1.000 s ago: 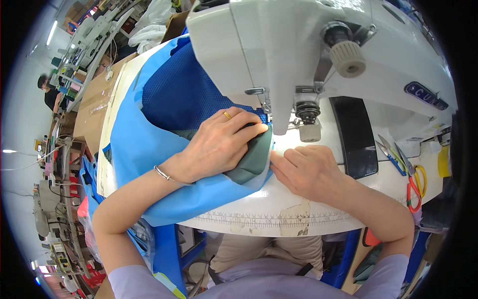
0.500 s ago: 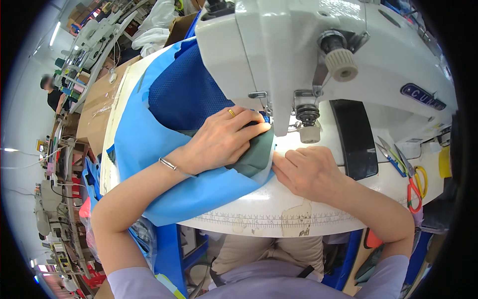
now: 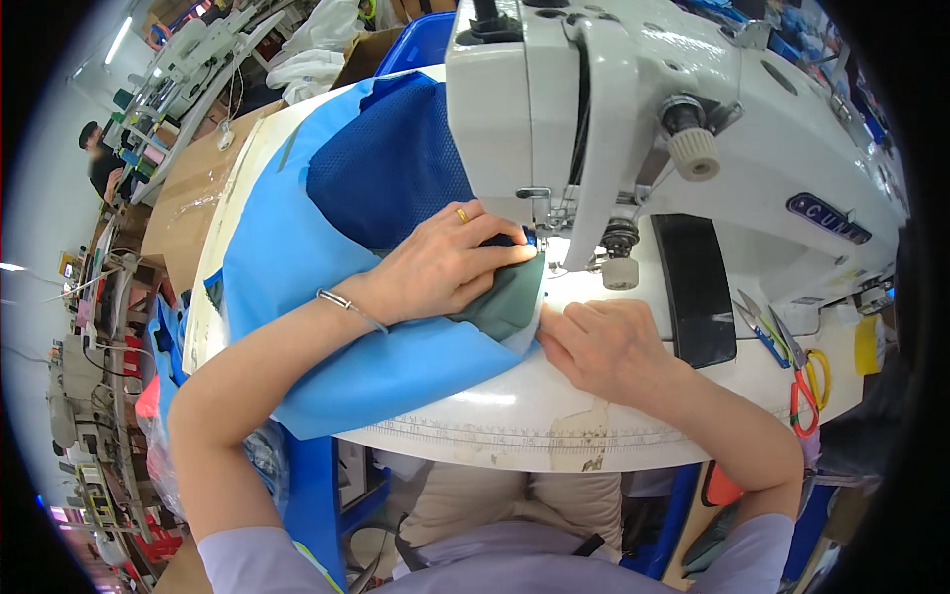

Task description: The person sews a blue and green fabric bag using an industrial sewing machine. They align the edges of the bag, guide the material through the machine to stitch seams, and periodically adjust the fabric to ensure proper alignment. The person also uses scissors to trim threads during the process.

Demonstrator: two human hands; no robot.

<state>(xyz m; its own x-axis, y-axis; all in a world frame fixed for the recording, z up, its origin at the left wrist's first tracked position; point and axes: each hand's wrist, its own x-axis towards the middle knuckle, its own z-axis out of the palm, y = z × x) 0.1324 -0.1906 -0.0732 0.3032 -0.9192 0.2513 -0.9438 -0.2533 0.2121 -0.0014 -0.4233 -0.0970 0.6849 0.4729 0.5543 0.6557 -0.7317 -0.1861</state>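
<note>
"At the sewing machine (image 3: 609, 129), where's the blue fabric (image 3: 416, 371)?"
"Tabletop (image 3: 515, 411), reaching under the machine. Left hand (image 3: 450, 259) on it, fingers bunched."
"Right hand (image 3: 609, 346)?"
"Curled by its edge. Can't tell if either's pinching."

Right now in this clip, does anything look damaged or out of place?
Yes: on the person's side of the right hand, the white tabletop has a beige, dark-flecked patch at its front edge. It looks worn, and interrupts the ruler scale.

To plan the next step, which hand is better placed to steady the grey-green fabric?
Likely the left hand, lying over the grey-green fabric; the right hand is only near its edge.
</note>
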